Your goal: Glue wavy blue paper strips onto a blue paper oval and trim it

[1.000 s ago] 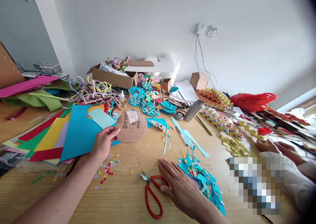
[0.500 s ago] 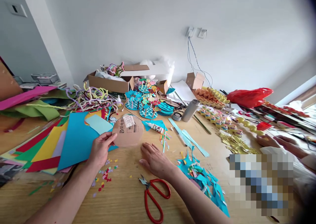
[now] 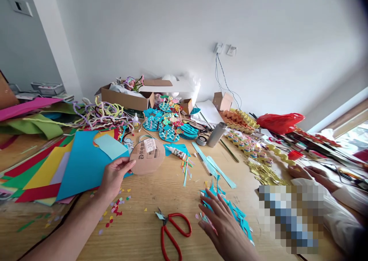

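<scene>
My left hand (image 3: 116,174) pinches the left edge of a round brown cardboard disc (image 3: 151,162), which has printed characters and a white label on it. The disc is held above the table, near the blue paper sheets. My right hand (image 3: 221,219) has its fingers spread over a pile of blue paper scraps (image 3: 240,219); whether it touches them I cannot tell. Red-handled scissors (image 3: 172,224) lie with parted blades on the table between my hands. Behind the disc are a white glue bottle (image 3: 176,152) and thin coloured paper strips (image 3: 186,171).
Coloured paper sheets (image 3: 82,165) fan out at left, with pipe cleaners (image 3: 100,113) behind. Blue crafted pieces (image 3: 169,123) and a grey metal bottle (image 3: 217,134) stand farther back. A co-worker's hands (image 3: 313,174) are at right, near yellow scraps (image 3: 264,173).
My right hand has moved right, from the table beside the disc to over the blue scraps. My left hand still holds the disc. The view has shifted slightly.
</scene>
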Available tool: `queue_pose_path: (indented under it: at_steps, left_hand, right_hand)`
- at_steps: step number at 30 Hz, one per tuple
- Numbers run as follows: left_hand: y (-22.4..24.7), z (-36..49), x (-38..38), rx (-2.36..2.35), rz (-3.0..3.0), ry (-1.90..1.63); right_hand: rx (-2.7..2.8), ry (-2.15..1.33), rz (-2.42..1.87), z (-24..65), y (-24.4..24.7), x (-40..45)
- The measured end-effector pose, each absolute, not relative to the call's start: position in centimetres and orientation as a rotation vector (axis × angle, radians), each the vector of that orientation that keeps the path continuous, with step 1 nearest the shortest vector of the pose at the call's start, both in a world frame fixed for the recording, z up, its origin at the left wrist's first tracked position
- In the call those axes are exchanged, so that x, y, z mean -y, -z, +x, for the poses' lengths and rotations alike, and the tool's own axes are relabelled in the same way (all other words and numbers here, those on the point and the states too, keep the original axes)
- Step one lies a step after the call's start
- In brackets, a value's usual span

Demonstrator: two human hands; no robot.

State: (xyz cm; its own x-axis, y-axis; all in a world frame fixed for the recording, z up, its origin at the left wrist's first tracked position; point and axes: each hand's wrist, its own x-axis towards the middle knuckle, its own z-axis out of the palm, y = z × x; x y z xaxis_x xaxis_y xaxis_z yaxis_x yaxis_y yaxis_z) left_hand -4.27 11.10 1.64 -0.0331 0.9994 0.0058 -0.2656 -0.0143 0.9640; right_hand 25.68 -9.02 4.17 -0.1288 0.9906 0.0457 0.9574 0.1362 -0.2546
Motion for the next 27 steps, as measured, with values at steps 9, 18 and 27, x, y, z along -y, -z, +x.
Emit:
queue_pose_path:
  at_steps: [9,18,27]
  left_hand:
    - [-1.5,-4.1,-10.1,-0.939,1.826,-1.6]
    - [-1.9,-4.0,-9.2,-0.753,2.404,-1.694]
    - [-2.1,-4.1,-8.6,-0.728,2.685,-1.59]
  right_hand:
    - [1.178,-0.995,-1.436,21.6,-6.4,-1.3]
    - [0.61,-1.552,-1.033,19.7,-4.8,-4.8]
    - [0.457,-1.584,-0.95,19.9,-2.8,-4.6]
